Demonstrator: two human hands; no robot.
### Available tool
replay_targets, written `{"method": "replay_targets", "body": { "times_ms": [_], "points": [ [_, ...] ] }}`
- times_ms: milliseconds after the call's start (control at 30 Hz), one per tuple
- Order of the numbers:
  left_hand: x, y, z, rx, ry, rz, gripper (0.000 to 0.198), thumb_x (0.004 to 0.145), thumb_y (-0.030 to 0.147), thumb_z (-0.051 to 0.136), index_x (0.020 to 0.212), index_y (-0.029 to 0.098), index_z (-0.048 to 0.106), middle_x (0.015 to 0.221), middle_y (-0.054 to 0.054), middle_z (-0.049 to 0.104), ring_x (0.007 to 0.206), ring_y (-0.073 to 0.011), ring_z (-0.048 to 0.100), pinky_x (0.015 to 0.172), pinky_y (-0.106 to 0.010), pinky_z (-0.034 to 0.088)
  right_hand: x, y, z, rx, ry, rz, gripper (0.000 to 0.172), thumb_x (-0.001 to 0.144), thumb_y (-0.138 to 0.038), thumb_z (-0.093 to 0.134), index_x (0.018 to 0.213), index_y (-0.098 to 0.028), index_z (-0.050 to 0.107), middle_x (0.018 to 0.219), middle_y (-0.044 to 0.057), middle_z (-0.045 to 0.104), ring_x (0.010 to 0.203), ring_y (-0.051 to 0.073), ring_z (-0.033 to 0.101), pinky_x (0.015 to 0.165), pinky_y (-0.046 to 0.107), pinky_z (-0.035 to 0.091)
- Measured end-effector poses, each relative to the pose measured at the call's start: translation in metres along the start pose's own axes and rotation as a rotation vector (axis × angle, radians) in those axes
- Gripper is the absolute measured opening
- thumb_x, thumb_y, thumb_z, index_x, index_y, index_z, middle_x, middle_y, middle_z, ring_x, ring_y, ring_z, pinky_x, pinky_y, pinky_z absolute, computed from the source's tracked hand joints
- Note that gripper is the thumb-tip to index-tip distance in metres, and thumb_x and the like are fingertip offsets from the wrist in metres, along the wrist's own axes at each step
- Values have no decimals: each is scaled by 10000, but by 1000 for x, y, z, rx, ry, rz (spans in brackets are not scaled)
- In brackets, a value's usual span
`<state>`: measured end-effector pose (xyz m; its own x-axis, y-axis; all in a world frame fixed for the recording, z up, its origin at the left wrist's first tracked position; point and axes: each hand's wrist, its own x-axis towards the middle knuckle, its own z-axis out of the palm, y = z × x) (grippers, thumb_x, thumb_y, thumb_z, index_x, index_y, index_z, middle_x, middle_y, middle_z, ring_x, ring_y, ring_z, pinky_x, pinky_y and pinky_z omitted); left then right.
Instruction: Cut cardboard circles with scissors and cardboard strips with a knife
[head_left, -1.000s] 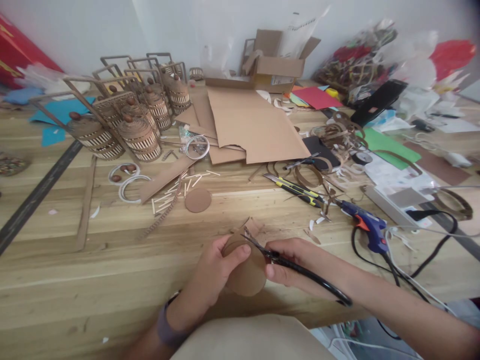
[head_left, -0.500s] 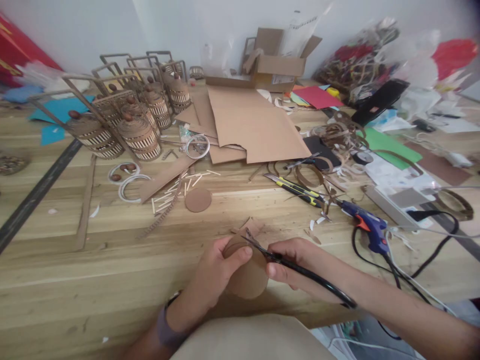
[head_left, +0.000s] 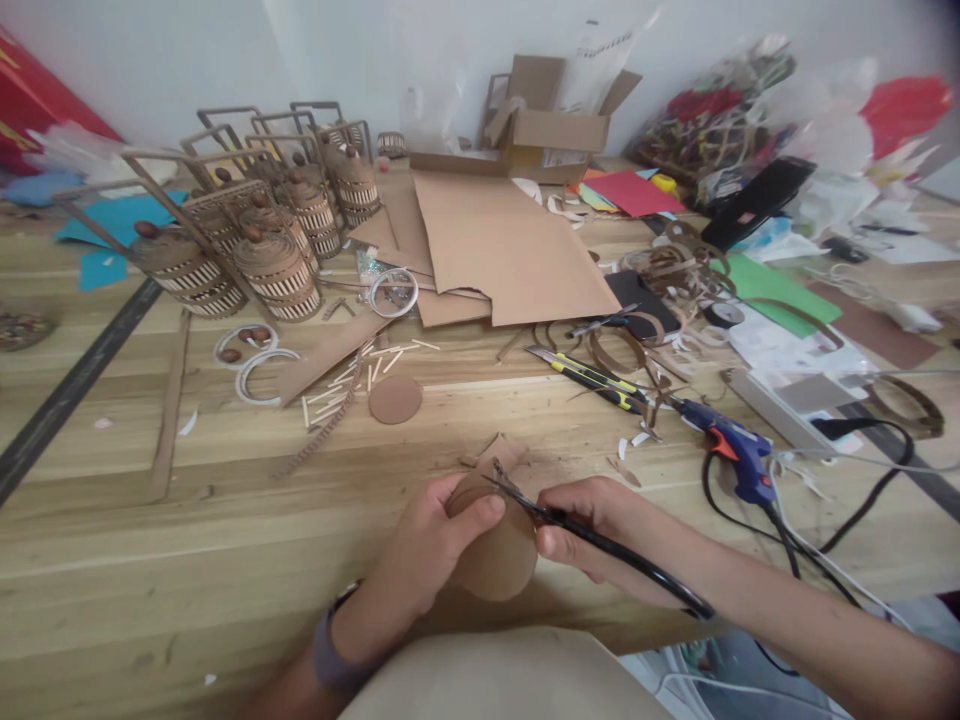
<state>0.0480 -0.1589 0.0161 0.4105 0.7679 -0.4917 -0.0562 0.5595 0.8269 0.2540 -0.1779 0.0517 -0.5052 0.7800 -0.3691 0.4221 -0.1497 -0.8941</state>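
Left hand [head_left: 435,540]: grasping a round-edged brown cardboard piece [head_left: 495,565], thumb pressed on its upper face. The piece lies directly in front of the person's torso, above the near part of the wooden table [head_left: 187,570]. Right hand [head_left: 581,530]: closed around black-handled scissors [head_left: 626,560], blades pointing up and leftward across the cardboard's far edge. Whether the blades are parted cannot be told.

Just beyond the blades: a cardboard scrap [head_left: 510,450]. Farther out, a cut cardboard disc [head_left: 395,400] lies flat near pale sticks [head_left: 330,400]. To the right, a yellow-and-black cutter [head_left: 592,382] and a blue glue gun [head_left: 739,460]; no brand is readable on either.

Markings: the open carton [head_left: 559,132] at the back bears a pale label [head_left: 566,159], text too small to read. Dark lettering on the clear bag [head_left: 600,75] is illegible. The red item [head_left: 45,105] at far left shows yellow marks, undecipherable.
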Motion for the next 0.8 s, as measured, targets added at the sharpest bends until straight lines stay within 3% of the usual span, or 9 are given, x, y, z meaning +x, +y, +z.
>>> {"method": "replay_targets", "body": {
  "times_ms": [467, 800],
  "points": [
    [-1, 0, -2, -14, -49, 9, 236, 744, 383, 764, 882, 193, 787, 846, -18, 780, 778, -186, 650, 700, -252, 465, 0, 2, 3, -7, 16, 45, 639, 846, -826, 513, 630, -235, 400, 530, -74, 301, 475, 99, 275, 451, 249, 186],
    [2, -1, -1, -110, -33, -31, 332, 666, 382, 832, 926, 181, 787, 870, -32, 793, 772, -192, 671, 722, -273, 484, -1, -3, 5, -79, 59, 61, 708, 802, -922, 410, 616, -239, 379, 533, -65, 299, 486, 103, 274, 455, 256, 193]
  ]
}}
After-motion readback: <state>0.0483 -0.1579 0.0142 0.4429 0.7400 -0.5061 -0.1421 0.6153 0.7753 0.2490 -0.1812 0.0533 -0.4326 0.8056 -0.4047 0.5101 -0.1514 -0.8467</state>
